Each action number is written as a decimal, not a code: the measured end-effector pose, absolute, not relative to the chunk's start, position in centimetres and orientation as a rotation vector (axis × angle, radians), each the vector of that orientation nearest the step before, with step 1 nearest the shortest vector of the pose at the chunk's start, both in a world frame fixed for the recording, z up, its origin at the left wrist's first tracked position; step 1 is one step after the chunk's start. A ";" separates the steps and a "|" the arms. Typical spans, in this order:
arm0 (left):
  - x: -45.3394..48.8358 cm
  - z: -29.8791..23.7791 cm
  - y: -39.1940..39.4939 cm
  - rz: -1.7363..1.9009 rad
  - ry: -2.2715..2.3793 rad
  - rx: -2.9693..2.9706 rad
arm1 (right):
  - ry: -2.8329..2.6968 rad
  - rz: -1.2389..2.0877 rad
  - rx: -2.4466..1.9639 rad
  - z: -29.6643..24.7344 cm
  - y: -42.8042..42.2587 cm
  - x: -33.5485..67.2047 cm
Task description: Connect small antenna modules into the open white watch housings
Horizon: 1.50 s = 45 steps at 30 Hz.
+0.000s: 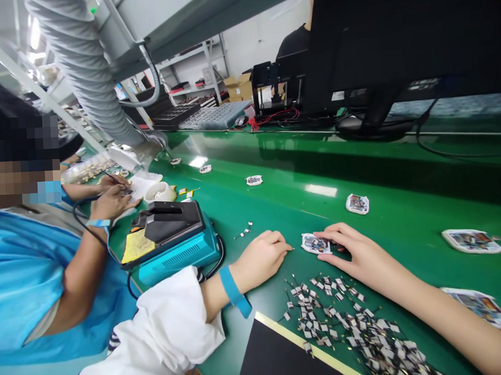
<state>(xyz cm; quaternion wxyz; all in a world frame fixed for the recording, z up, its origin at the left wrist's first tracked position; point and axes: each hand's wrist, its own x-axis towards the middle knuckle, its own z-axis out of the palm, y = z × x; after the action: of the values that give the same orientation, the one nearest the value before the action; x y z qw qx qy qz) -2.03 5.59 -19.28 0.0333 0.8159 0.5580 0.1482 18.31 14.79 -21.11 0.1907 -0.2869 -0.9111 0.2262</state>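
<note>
My left hand (pixel 262 259) lies on the green belt (pixel 277 208) with its fingertips together, and a thin wire lead pokes out from them. My right hand (pixel 354 252) curls over the edge of a small circuit board (pixel 316 243), holding it. Between my hands and below them spreads a loose pile of small wired components (pixel 345 322). Several larger printed boards lie on the belt, one (pixel 357 204) just beyond my right hand and another (pixel 471 241) to its right.
A co-worker in a blue smock (pixel 28 277) works at the left beside a teal soldering station (pixel 173 247). A black tray with a yellow edge (pixel 284 353) sits at the near edge. A monitor's back (pixel 394 45) and a ventilation hose (pixel 89 73) stand beyond the belt.
</note>
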 end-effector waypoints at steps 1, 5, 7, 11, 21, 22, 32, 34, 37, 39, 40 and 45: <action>-2.0 -19.3 5.6 0.453 1.714 2.510 | -2.554 0.629 -0.803 -21.2 14.8 18.3; -2.1 -19.3 5.7 0.472 1.699 2.484 | -2.553 0.630 -0.826 -21.0 14.7 18.1; -2.1 -19.2 5.7 0.499 1.697 2.451 | -2.559 0.645 -0.836 -20.6 14.5 18.1; -2.2 -19.0 5.7 0.546 1.664 2.375 | -2.574 0.644 -0.875 -20.1 14.4 18.1; -1.1 -17.9 10.5 0.526 1.363 2.239 | -2.545 0.412 -0.810 -18.0 15.4 18.6; -1.1 -17.7 10.8 0.471 1.274 2.248 | -2.509 0.414 -0.887 -17.9 15.0 18.7; 0.3 -18.4 10.5 0.503 1.152 2.357 | -2.704 0.105 -0.925 -19.3 11.5 18.1; 0.4 -18.6 10.4 0.537 1.154 2.360 | -2.726 0.040 -0.978 -18.9 11.2 17.7; 0.4 -18.9 10.0 0.647 1.238 2.332 | -2.773 -0.032 -1.057 -18.1 10.7 17.0; 0.4 -19.1 9.6 0.722 1.279 2.310 | -2.785 -0.030 -1.085 -17.5 10.6 16.6; 0.4 -19.2 9.4 0.762 1.294 2.299 | -2.788 -0.027 -1.096 -17.3 10.6 16.4; 1.1 -19.4 8.7 0.955 1.360 2.262 | -2.761 -0.017 -1.115 -17.0 10.5 16.6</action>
<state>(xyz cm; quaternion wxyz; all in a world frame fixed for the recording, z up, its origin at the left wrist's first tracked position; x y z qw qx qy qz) 1.14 8.66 -19.45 0.1668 0.7946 0.4778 0.3354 16.58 10.47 -17.01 0.0819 -0.3733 -0.9241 -0.0056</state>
